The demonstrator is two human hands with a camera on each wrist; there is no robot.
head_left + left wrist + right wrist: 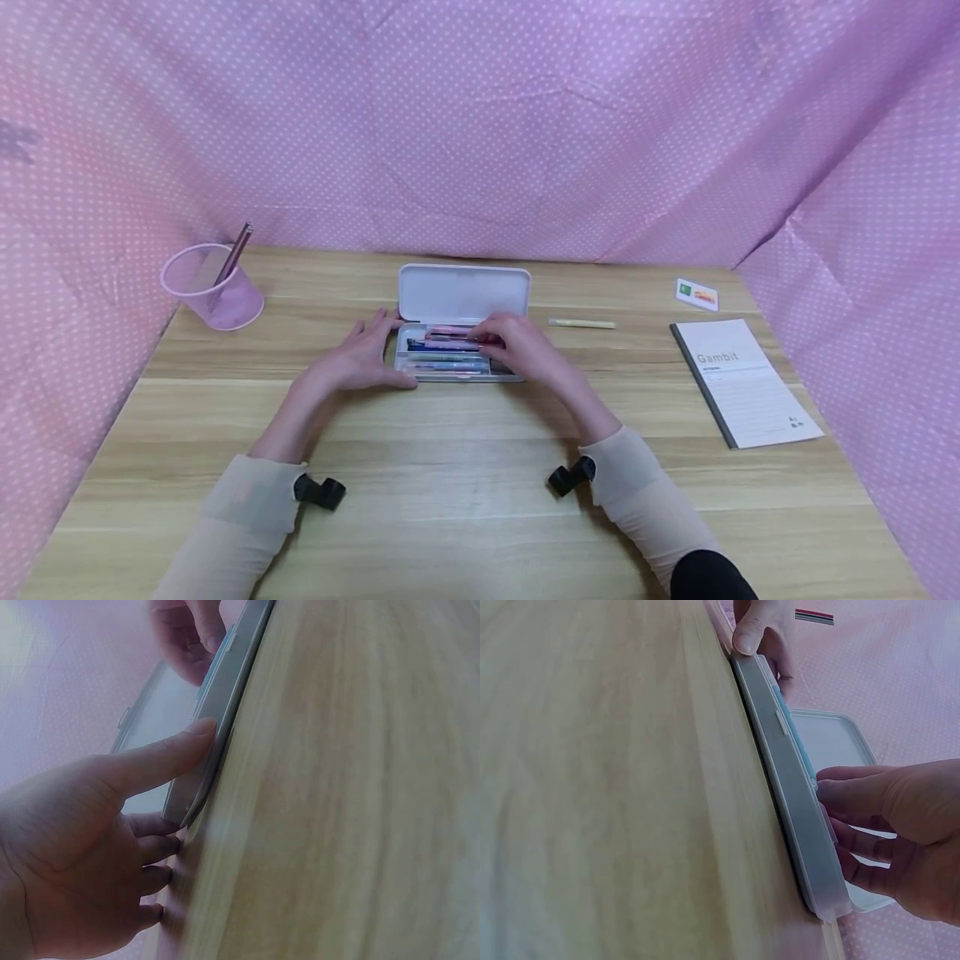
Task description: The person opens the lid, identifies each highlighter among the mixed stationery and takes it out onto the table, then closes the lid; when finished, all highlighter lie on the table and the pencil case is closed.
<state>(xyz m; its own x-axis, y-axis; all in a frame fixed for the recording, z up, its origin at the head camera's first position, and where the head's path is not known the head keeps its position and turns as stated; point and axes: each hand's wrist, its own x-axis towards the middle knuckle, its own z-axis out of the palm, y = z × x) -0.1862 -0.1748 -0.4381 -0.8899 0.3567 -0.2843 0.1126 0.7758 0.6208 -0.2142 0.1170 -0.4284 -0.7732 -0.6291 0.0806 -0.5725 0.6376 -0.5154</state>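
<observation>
An open pencil case (465, 377) with a pale body lies on the table, its lid (465, 292) tipped back. Several pens, pink, blue and clear, lie lengthwise inside. My left hand (363, 354) steadies the left end of the case, with the thumb (169, 756) against the front wall and the other fingers spread round the end and back. Over the right half of the case, my right hand (517, 346) dips its fingers inside and pinches the right end of a pinkish-purple pen (442, 344) between thumb and forefinger. The fingers partly cover that end.
A pink mesh pen cup (225, 308) with dark pencils (234, 254) stands at the back left. Right of the case lies a thin pale stick (582, 323). Farther right are a small white packet (697, 294) and a notebook (742, 383). Pink dotted cloth (480, 125) hangs behind.
</observation>
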